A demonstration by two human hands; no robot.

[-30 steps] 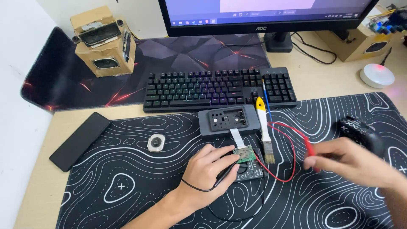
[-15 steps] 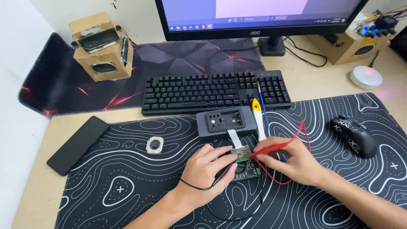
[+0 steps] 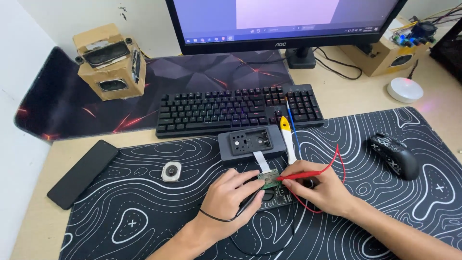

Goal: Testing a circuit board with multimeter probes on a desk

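- The left hand (image 3: pixel 228 200) lay low in the middle of the frame, fingers curled around a black probe (image 3: pixel 250 202); its black lead (image 3: pixel 226 220) looped under the wrist.
- The right hand (image 3: pixel 322 188) sat just right of it, pinching a red probe (image 3: pixel 301 176) between thumb and fingers, with the tip pointing left.
- Both probe tips met at a small green board (image 3: pixel 269 179) in the centre of the frame, between the two hands; whether the tips touched it could not be told.
- The board rested on a dark holder (image 3: pixel 279 197), mostly hidden by the hands.
- A white ribbon (image 3: pixel 262 161) ran from the board up to a grey box (image 3: pixel 251 143) just above it.
- A red lead (image 3: pixel 337 161) arched from the right hand up and back down past the wrist.
- A yellow-tipped white tool (image 3: pixel 288 139) and a blue pen (image 3: pixel 292 127) lay just right of the box, reaching onto the keyboard (image 3: pixel 238 110).
- All of this sat on a black mat (image 3: pixel 144 212) with white contour lines.
- A small round silver part (image 3: pixel 172 171) lay on the mat left of the hands, well apart.
- A black phone (image 3: pixel 83 173) lay at the left edge of the mat.
- A black mouse (image 3: pixel 394 155) sat at the right.
- A cardboard speaker (image 3: pixel 108 62) stood upper left, a monitor (image 3: pixel 284 19) top centre, a second cardboard box (image 3: pixel 394 53) and a white puck (image 3: pixel 405 89) upper right.
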